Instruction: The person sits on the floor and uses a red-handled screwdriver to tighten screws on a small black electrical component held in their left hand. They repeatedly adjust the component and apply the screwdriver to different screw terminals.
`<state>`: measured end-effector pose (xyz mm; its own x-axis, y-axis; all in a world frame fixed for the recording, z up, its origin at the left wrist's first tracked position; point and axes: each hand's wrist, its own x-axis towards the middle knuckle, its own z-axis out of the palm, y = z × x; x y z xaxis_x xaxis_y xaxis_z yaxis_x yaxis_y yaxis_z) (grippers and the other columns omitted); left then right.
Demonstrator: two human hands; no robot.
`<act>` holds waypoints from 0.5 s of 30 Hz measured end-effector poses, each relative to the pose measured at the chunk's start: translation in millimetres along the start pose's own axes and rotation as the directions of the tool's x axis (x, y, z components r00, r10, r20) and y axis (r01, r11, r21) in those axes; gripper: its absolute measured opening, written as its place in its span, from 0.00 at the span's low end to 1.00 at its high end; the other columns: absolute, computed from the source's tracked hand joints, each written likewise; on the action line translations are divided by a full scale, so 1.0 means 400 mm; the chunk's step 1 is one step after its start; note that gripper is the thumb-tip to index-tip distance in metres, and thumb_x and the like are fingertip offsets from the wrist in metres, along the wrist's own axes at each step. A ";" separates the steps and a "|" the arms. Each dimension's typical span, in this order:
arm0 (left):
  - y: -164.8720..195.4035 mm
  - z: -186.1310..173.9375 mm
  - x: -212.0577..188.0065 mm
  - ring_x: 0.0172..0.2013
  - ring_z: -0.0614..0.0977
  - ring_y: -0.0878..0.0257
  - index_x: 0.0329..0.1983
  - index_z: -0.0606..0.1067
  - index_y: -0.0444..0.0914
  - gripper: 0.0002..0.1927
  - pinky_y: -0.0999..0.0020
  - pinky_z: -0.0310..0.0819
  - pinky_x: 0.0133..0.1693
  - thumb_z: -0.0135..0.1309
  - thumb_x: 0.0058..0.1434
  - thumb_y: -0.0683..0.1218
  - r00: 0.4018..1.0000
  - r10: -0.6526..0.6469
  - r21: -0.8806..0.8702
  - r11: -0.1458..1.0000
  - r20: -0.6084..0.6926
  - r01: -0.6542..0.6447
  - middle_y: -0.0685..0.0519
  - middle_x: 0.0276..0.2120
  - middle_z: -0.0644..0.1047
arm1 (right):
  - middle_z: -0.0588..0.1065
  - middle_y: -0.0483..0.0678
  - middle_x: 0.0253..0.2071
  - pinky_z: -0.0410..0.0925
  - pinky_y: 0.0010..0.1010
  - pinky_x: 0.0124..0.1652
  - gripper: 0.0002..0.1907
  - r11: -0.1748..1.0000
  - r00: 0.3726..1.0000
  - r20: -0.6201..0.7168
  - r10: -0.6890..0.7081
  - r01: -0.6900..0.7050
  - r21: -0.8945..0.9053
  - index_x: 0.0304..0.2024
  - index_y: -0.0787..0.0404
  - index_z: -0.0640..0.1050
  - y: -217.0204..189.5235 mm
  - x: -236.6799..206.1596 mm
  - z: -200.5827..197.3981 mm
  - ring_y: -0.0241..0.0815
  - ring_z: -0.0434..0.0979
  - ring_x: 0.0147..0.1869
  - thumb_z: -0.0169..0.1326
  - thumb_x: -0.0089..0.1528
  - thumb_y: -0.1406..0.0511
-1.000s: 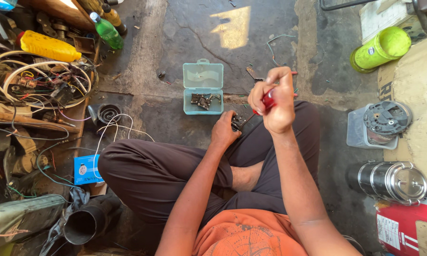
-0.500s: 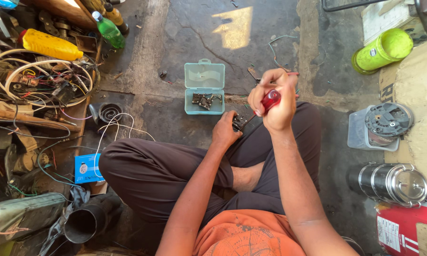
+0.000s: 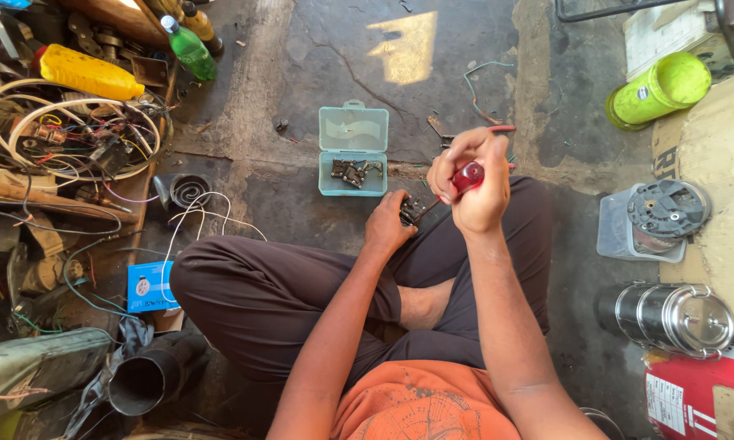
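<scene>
Both of my hands work over my crossed legs, which are in dark trousers [image 3: 285,301]. My right hand [image 3: 473,183] is closed in a full fist around the red plastic handle of a screwdriver [image 3: 467,176], whose thin shaft slants down toward eight o'clock. Its tip meets the small dark metal part [image 3: 412,209] that my left hand [image 3: 390,228] pinches against my knee; those fingers are curled tight on it, though I cannot tell how much of the part sits under them. At eleven o'clock from my left hand, near on the concrete floor [image 3: 359,57], lies the open pale teal plastic box [image 3: 353,149], lid flat behind it, with dark screws and bits in its lower tray. At two o'clock from my right hand, well apart, a lime green cylindrical can [image 3: 659,90] lies on its side. At three o'clock stands a clear tub holding a black round motor piece [image 3: 656,216], and at five o'clock a shiny steel tiffin container [image 3: 681,318]. Far off at ten o'clock sit a yellow plastic bottle [image 3: 90,73] and tangled white cable [image 3: 65,122].
</scene>
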<state>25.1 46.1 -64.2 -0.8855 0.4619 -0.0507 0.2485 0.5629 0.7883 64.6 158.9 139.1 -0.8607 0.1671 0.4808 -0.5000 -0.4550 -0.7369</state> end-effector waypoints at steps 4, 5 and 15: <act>0.001 -0.002 0.002 0.51 0.80 0.47 0.54 0.71 0.42 0.37 0.52 0.76 0.49 0.74 0.40 0.45 1.000 -0.012 0.012 1.000 0.013 0.012 0.50 0.52 0.76 | 0.65 0.51 0.23 0.59 0.31 0.29 0.14 0.968 0.998 -0.057 0.013 -0.027 -0.250 0.43 0.58 0.61 -0.008 0.007 0.013 0.37 0.59 0.24 0.44 0.72 0.56; 0.001 -0.001 0.002 0.51 0.80 0.47 0.54 0.71 0.42 0.37 0.52 0.76 0.49 0.74 0.40 0.45 1.000 -0.015 0.013 1.000 0.017 0.015 0.50 0.52 0.76 | 0.65 0.54 0.27 0.60 0.34 0.32 0.16 0.943 1.000 0.019 -0.014 0.020 -0.334 0.43 0.61 0.62 -0.015 0.007 0.016 0.41 0.61 0.28 0.42 0.75 0.55; 0.005 -0.010 -0.003 0.51 0.80 0.46 0.53 0.71 0.42 0.36 0.52 0.76 0.48 0.74 0.40 0.45 1.000 -0.004 -0.004 1.000 0.005 0.004 0.49 0.51 0.76 | 0.66 0.48 0.22 0.59 0.24 0.27 0.23 0.999 0.997 0.063 0.046 -0.044 -0.028 0.43 0.64 0.69 0.012 -0.015 0.014 0.33 0.63 0.21 0.39 0.77 0.51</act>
<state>25.3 44.0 -60.0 -0.8844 0.4633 -0.0569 0.2435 0.5619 0.7906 67.7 150.6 135.4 -0.8750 0.0908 0.4755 -0.4640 -0.4372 -0.7705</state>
